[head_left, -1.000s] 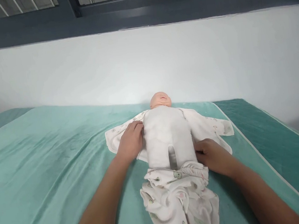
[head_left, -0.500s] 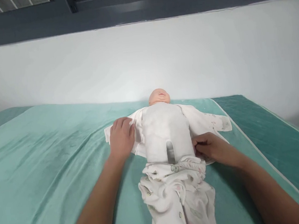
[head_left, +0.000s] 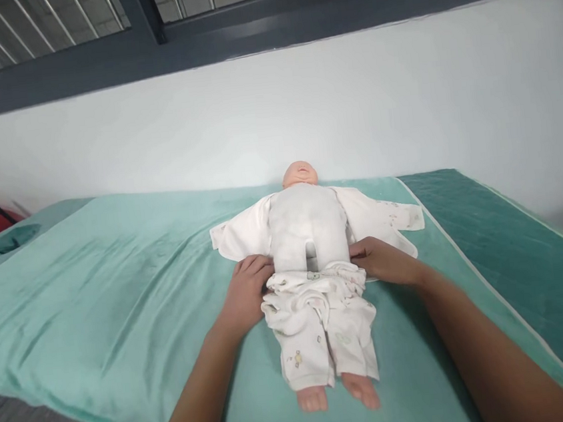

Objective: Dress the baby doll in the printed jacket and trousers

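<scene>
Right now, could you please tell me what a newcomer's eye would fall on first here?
Probably the pink-headed, white-bodied baby doll, lying face up mid-picture on the pale green fabric cover. Next, the white printed cloth trousers bunched around its legs, with bare pink feet poking out. The bare left hand and bare right hand rest close beside its thighs.

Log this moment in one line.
doll: face up | pants: bunched around legs | sleeves: outspread | left hand: at doll's side | right hand: opposite side

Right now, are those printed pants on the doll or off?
Partway on: the pants bunch at the white thighs, while both feet show below the cuffs.
</scene>
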`<act>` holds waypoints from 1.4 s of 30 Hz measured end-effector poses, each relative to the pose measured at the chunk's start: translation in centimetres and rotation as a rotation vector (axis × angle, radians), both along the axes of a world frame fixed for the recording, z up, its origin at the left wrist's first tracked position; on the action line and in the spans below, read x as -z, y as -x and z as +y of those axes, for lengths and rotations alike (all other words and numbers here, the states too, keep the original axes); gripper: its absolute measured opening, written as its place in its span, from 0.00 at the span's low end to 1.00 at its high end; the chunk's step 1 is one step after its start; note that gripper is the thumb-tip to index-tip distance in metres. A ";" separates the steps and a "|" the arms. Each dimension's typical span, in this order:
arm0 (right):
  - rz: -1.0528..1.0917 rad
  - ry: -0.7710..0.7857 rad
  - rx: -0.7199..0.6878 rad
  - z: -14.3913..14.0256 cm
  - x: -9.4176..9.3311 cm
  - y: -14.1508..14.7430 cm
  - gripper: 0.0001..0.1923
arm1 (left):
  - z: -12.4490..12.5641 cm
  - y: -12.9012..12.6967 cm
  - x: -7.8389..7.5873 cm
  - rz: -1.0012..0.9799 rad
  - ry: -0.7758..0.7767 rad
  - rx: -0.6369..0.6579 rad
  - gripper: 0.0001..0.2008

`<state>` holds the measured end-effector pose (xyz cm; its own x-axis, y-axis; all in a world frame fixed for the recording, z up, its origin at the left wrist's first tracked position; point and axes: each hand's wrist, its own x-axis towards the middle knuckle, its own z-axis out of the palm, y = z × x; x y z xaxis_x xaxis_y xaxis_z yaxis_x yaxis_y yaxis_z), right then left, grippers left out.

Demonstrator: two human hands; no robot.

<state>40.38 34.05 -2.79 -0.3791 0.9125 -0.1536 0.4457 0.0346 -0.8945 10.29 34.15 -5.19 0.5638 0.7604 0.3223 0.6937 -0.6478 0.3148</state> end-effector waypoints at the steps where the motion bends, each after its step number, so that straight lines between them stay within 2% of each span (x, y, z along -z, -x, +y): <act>1: 0.024 -0.011 -0.009 -0.1 0.0 0.0 0.10 | 0.1 -0.1 0.1 0.007 0.002 0.003 0.12; 8: 0.167 0.041 -0.127 -0.5 -0.5 0.1 0.14 | 2.8 -1.1 0.4 0.106 -0.063 0.086 0.10; 16: 0.185 0.063 -0.162 -0.2 -0.3 0.2 0.14 | 3.1 -1.7 0.5 0.287 -0.319 -0.023 0.09; 20: 0.043 -0.065 -0.064 -0.4 -0.4 0.4 0.10 | 2.6 -1.4 0.4 0.275 -0.400 -0.053 0.09; 23: -0.024 -0.165 -0.035 -0.5 -0.6 0.4 0.08 | 1.9 -1.1 0.0 0.234 -0.399 -0.056 0.09; 27: -0.033 -0.148 -0.051 -0.6 -0.5 0.5 0.09 | 0.8 -0.6 -0.1 0.157 -0.331 -0.029 0.11; 30: -0.016 -0.095 -0.062 -0.6 -0.4 0.4 0.09 | -0.2 -0.3 0.1 0.071 -0.222 -0.070 0.10; 35: 0.017 -0.069 -0.114 -0.8 -1.1 -0.5 0.11 | -1.1 -0.2 -0.1 -0.235 0.042 -0.199 0.08; 38: 0.025 -0.077 -0.069 -1.0 -1.8 -1.2 0.13 | -1.1 -0.1 -0.6 -0.404 0.180 -0.268 0.09; 40: 0.052 -0.104 -0.024 -1.2 -2.4 -1.4 0.15 | -1.1 0.0 -0.9 -0.515 0.266 -0.297 0.09; 42: 0.086 -0.126 -0.062 -1.6 -3.1 -1.3 0.16 | -1.2 0.1 -1.1 -0.642 0.353 -0.296 0.07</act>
